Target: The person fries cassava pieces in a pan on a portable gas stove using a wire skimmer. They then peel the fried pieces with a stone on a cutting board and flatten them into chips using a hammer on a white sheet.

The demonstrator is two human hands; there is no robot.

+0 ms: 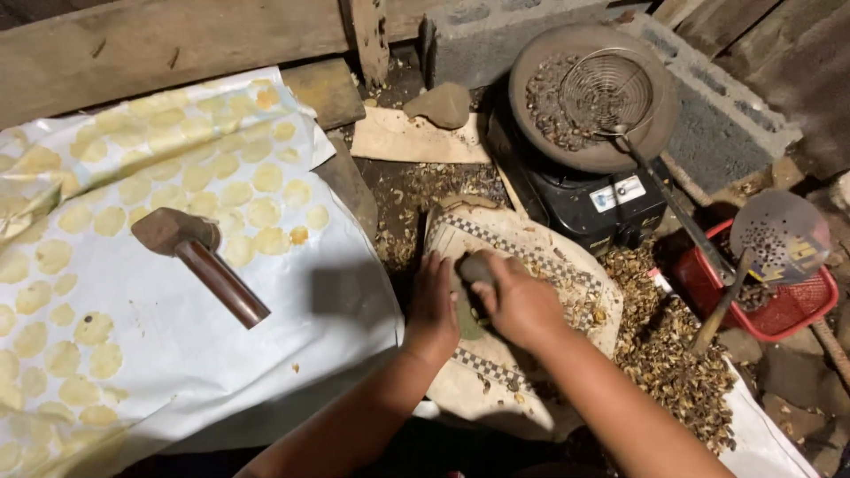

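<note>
Nearest the camera, two bare forearms reach up from the bottom edge onto a pale woven sack with a checkered border [531, 257], spread over the ground; the left hand [432, 305] lies palm-down on the sack with fingers loosely curled, pressed just beside a flat greenish-grey stone slab [467, 320], and whether it pinches anything beneath cannot be told; the right hand [518, 301] is closed around a small rounded grey stone [475, 265], gripping it from above, directly over that slab; the stone sits between the two hands, near the middle of the sack.

To the right of the sack, a heap of brown broken shells [673, 354] spills over the ground and onto a white sheet; to the left, a large white plastic sheet [221, 354] carries rows of thin pale yellow flattened discs [177, 177]; a wooden mallet with a dark reddish handle [199, 261] lies on this sheet, well apart from the hands.

Farther right, a red plastic basket [788, 310] holds a round perforated metal skimmer [784, 232] leaning on its long handle.

Beyond the sack, a black stove [589, 199] bears a wide dark round pan [593, 97] filled with dark roasted seeds; a wire mesh strainer [606, 88] rests in the pan; a lumpy grey rock [440, 104] lies on a tan board to the pan's left; grey concrete blocks [708, 115] and wooden planks [159, 40] close the far side.
</note>
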